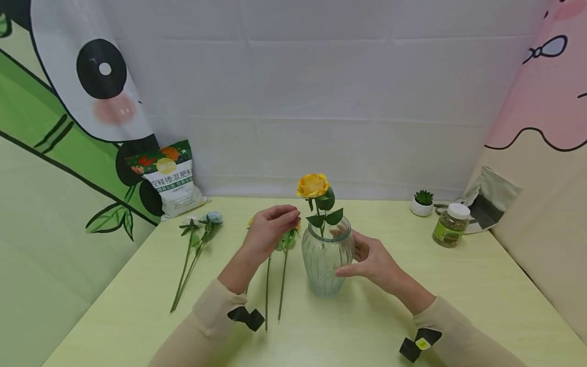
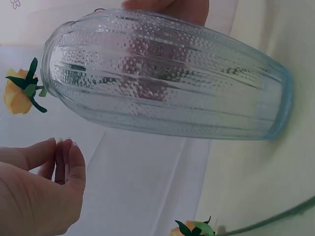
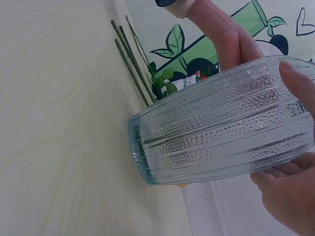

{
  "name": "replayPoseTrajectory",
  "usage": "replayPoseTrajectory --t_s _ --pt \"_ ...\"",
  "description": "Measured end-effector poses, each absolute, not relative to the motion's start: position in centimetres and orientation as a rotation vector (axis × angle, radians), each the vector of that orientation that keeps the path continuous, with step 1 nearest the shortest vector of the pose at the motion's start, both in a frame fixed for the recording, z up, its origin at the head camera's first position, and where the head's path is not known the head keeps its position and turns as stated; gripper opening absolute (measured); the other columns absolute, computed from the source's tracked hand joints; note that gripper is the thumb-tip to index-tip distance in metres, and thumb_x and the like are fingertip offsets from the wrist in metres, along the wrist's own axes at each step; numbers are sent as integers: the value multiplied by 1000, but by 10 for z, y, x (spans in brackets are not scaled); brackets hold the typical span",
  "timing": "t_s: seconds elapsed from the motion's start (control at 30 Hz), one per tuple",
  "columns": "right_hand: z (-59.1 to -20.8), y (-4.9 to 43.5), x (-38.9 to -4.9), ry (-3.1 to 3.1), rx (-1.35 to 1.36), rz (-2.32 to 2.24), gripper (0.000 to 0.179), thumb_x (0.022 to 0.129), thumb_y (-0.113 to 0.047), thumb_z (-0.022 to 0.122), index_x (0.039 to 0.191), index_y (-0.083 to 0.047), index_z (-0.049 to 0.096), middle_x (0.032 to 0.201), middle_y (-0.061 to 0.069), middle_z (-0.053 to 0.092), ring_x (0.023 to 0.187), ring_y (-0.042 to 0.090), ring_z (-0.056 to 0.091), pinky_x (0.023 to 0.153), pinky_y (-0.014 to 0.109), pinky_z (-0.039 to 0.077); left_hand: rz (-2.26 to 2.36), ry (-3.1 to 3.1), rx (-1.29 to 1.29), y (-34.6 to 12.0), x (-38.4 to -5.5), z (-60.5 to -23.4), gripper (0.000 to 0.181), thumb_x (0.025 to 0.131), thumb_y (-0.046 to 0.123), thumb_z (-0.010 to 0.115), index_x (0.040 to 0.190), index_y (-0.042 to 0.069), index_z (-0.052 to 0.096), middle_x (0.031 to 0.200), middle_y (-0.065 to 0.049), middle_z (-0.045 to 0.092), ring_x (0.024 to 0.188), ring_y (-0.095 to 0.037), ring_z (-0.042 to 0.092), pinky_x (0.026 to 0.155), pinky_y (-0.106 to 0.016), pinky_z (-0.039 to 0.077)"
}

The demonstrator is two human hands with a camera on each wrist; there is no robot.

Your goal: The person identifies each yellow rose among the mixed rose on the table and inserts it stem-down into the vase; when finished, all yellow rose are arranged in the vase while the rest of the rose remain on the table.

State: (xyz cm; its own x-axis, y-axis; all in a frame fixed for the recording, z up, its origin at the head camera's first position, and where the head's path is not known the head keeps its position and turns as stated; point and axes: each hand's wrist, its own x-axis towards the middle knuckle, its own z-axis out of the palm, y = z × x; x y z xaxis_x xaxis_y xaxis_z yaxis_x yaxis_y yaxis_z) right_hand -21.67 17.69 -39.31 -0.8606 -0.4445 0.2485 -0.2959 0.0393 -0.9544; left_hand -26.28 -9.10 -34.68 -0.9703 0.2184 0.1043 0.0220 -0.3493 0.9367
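Observation:
A ribbed clear glass vase stands on the table, and a yellow rose with green leaves rises from its mouth. My right hand grips the vase from the right, thumb along the front and fingers round the far side. In the right wrist view, the textured glass sits between thumb and fingers. My left hand hovers left of the rim, fingers loosely bent. The left wrist view shows its fingertips close to the thumb with nothing between them, apart from the rose.
Yellow roses lie partly hidden behind the left hand. White and blue flowers lie farther left. A fertiliser bag leans at the back left. At the right are a small potted succulent, a white-lidded jar and a pouch.

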Motion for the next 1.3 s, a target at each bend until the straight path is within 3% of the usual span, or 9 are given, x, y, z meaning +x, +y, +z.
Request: replayPoseTrajectory --t_s 0.13,0.37,0.57,0.73,0.93,1.07,1.3 --pt "-393 177 -217 2180 -787 -1948 92 78 -9 87 154 -4 37 156 10 40 141 27 41 105 24 43 2494 1702 248 -104 -269 -360 33 97 -7 60 127 -18 54 101 -8 71 96 -18 71 94 -34 55" --pt "-393 177 -217 2192 -771 -1946 93 77 -10 88 154 -4 36 156 9 40 140 28 41 105 24 43 2479 1754 110 -137 -283 -380 32 98 -4 60 129 -11 57 109 -12 70 97 -17 71 95 -34 54" --pt "-394 177 -216 2198 -764 -1936 94 77 -11 88 155 -3 35 155 10 41 141 28 40 105 25 43 2426 1850 -28 -167 -295 -399 42 99 -3 60 138 -14 48 113 -14 68 102 -20 70 98 -34 52" --pt "-394 177 -215 2192 -765 -1934 93 77 -10 87 155 -5 36 155 9 42 141 28 40 106 26 42 2296 2002 -108 -185 -305 -414 43 98 0 63 136 -15 50 110 -13 67 102 -22 70 101 -39 50" --pt "-394 177 -215 2189 -769 -1934 93 77 -10 88 155 -6 37 155 8 41 141 27 40 106 26 42 2133 2247 -164 -200 -311 -424 38 98 6 65 132 -11 58 118 -16 64 111 -31 65 97 -37 54" --pt "-394 178 -216 2191 -769 -1940 92 77 -10 88 154 -6 38 155 9 41 140 27 41 106 26 43 2115 2298 -130 -203 -315 -428 38 99 8 65 132 -10 57 126 -21 60 122 -38 57 101 -38 51" --pt "-393 179 -217 2195 -775 -1936 91 77 -9 88 154 -5 38 156 8 41 141 27 40 106 25 43 1965 2409 -93 -203 -319 -435 36 100 13 64 129 -6 60 135 -22 55 124 -37 52 105 -45 47"
